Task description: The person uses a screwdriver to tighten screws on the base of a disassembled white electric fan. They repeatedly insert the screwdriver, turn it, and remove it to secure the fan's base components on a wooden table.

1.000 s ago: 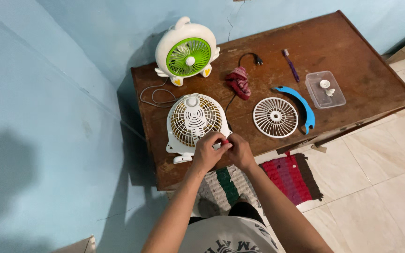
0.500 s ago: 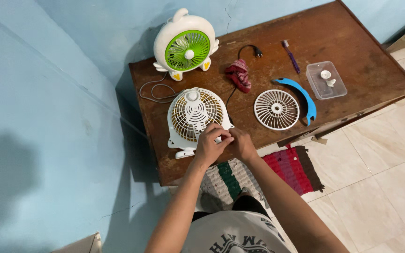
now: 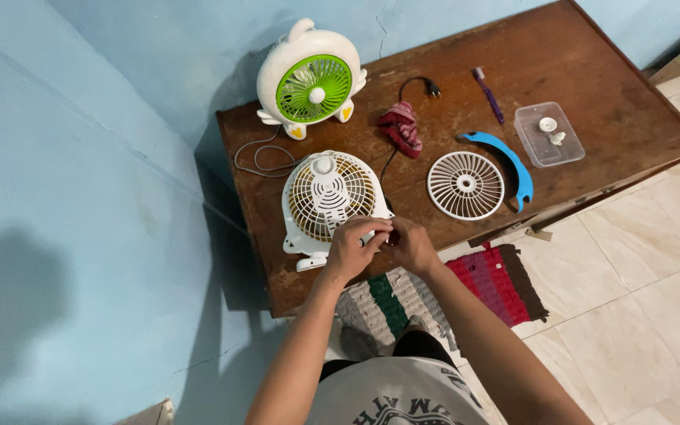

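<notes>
A white table fan (image 3: 330,197) lies on its back on the brown wooden table (image 3: 592,79), its inner grille facing up. My left hand (image 3: 352,248) and my right hand (image 3: 411,244) meet at the fan's near right edge, fingers pinched together on something small that I cannot make out. Both hands touch the fan's rim. To the right lie a loose white round grille (image 3: 466,186) and a curved blue plastic piece (image 3: 513,161).
A second white fan with a green grille (image 3: 313,79) stands upright at the back by the blue wall. A red cloth (image 3: 400,126), a black plug cord (image 3: 423,85), a purple toothbrush (image 3: 488,93) and a clear plastic box (image 3: 548,134) with small white parts sit on the table. A striped mat (image 3: 489,283) covers the tiled floor.
The view has shifted slightly; my hands stay together at the fan's near edge with only small finger movement.
</notes>
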